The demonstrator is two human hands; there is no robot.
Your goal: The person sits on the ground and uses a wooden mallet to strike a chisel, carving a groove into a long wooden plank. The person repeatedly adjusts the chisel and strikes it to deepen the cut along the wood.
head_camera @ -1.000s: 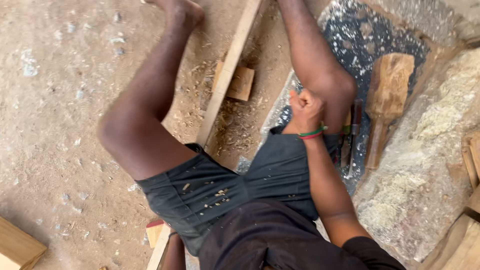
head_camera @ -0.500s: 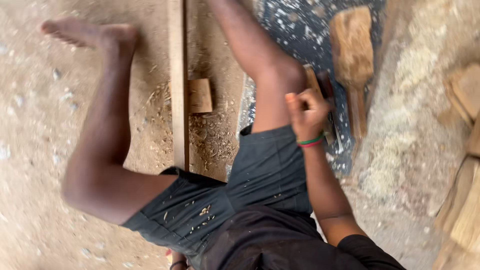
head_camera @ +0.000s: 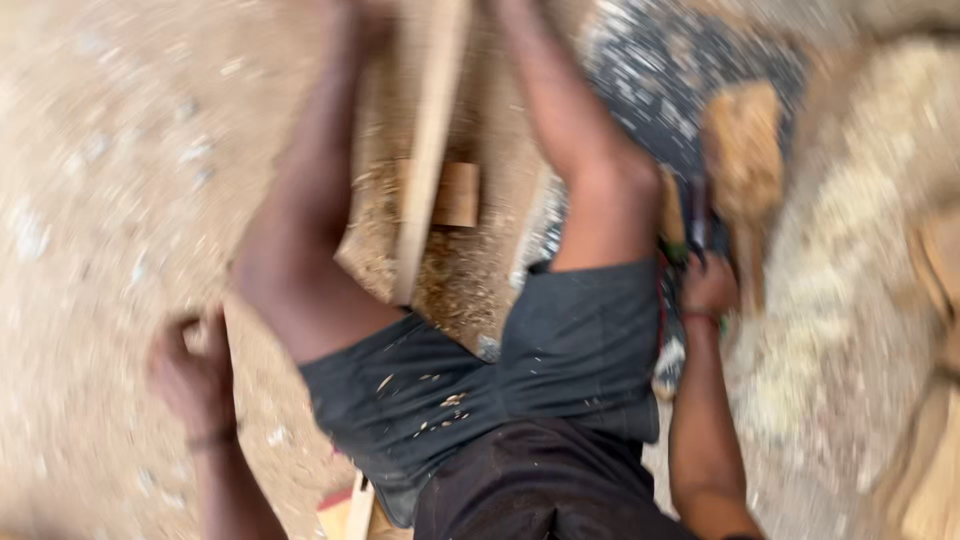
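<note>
The view is blurred by motion. I sit on the ground in dark shorts (head_camera: 560,350) with both bare legs stretched ahead. My left hand (head_camera: 195,375) is low at the left beside my left thigh, fingers curled, and the blur hides whether it holds anything. My right hand (head_camera: 708,285) is beside my right knee, over a dark slim tool (head_camera: 695,225) lying on a dark speckled mat (head_camera: 650,70). Whether the fingers grip the tool does not show. A long wooden strip (head_camera: 430,150) lies between my legs, with a small wooden block (head_camera: 458,195) beside it.
A wooden mallet (head_camera: 745,150) lies on the mat past my right hand. Wood shavings (head_camera: 450,280) are scattered between my legs. A pale heap of sawdust (head_camera: 840,300) and wooden pieces (head_camera: 935,260) sit at the right. Sandy ground (head_camera: 110,200) spreads to the left.
My right hand has left my knee and dropped down beside it, onto the tools on the mat. My left hand has come into view at the lower left. The view swung and blurred.
</note>
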